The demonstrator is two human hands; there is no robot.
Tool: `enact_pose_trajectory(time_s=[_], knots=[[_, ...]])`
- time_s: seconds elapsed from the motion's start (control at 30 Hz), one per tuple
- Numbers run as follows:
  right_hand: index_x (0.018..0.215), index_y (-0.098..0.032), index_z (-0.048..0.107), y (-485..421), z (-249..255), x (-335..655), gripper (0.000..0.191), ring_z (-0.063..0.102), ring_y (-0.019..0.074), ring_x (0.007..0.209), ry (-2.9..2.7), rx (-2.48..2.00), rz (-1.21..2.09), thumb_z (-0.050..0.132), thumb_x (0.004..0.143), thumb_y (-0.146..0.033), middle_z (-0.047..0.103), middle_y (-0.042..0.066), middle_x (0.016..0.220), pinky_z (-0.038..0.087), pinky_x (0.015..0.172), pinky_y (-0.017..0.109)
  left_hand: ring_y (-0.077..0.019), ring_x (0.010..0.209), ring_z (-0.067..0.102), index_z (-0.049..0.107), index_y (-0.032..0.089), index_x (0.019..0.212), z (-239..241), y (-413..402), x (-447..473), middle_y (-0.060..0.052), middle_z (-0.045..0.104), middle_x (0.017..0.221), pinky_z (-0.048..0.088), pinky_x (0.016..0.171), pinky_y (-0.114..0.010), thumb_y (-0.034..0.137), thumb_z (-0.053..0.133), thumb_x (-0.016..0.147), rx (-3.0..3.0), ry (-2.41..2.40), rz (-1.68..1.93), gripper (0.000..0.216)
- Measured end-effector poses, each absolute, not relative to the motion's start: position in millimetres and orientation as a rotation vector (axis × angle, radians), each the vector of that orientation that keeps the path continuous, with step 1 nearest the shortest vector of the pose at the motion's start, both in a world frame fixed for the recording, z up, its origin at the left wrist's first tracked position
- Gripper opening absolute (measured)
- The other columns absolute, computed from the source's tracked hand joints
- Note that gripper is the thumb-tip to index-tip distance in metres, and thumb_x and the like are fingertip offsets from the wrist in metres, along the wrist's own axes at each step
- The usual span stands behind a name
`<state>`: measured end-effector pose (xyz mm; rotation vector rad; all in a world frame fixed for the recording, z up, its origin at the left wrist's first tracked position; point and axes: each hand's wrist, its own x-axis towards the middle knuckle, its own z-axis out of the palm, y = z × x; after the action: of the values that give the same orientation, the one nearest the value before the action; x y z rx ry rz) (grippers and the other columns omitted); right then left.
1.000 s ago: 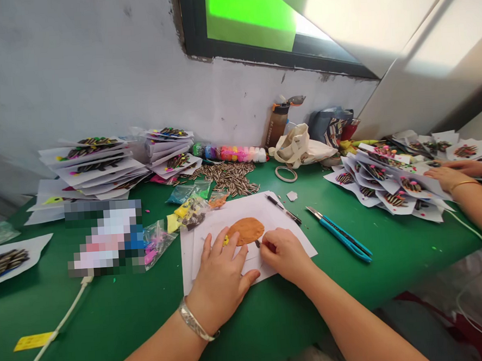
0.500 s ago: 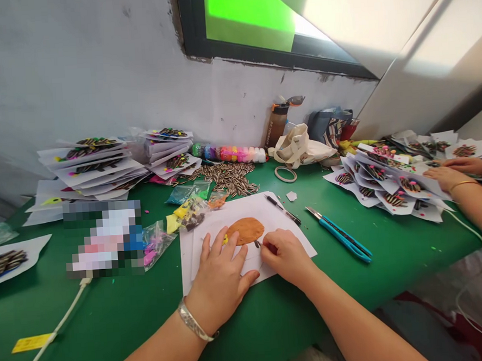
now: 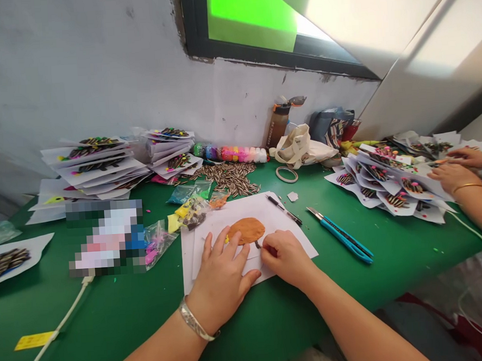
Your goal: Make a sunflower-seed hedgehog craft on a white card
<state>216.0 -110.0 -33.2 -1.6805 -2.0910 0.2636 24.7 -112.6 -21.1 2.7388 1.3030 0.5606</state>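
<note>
A flat orange-brown clay oval (image 3: 246,230) lies on a white sheet of paper (image 3: 275,214) on the green table (image 3: 110,308). My left hand (image 3: 221,280) rests flat on the paper with its fingers spread, fingertips at the oval's near left edge beside a small yellow bit. My right hand (image 3: 285,257) is closed in a pinch on a small dark thing at the oval's near right edge; I cannot make out what it is.
A black pen (image 3: 283,209) and a blue utility knife (image 3: 342,234) lie right of the paper. Sunflower seeds (image 3: 228,177), clay bags (image 3: 188,212) and stacks of finished cards (image 3: 96,162) sit behind. Another person's hands (image 3: 456,170) work over cards at the right. A white cable (image 3: 54,333) crosses the near left.
My hands have barely moved. The other person's hands at the right have shifted slightly over their cards.
</note>
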Motion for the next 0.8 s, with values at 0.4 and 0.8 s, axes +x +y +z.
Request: enact_pose_trajectory(time_s=[0.4,0.8], knots=[[0.066,-0.02,0.057,-104.5,-30.8,231.7,0.018,0.051,0.0149,0.065,-1.81,-1.794,0.312,0.051,0.083,-0.024,0.058,-0.001,0.062,0.033,0.064,0.026,-0.0375,0.131,0.042,0.063,0.015,0.121,-13.4,-99.2,14.3,-0.014,0.059,0.132,0.032,0.107,-0.063,0.037,0.051,0.092,2.778,1.314,0.761,0.038],[0.08,-0.019,0.065,-106.6,-33.3,239.2,0.019,0.056,0.0189,0.073,-1.91,-1.835,0.157,0.051,0.089,-0.028,0.065,0.004,0.073,0.038,0.069,0.03,-0.034,0.124,0.048,0.067,0.014,0.112,-12.9,-83.4,-0.7,-0.011,0.066,0.12,0.039,0.103,-0.058,0.026,0.048,0.093,2.744,1.35,0.784,0.03]])
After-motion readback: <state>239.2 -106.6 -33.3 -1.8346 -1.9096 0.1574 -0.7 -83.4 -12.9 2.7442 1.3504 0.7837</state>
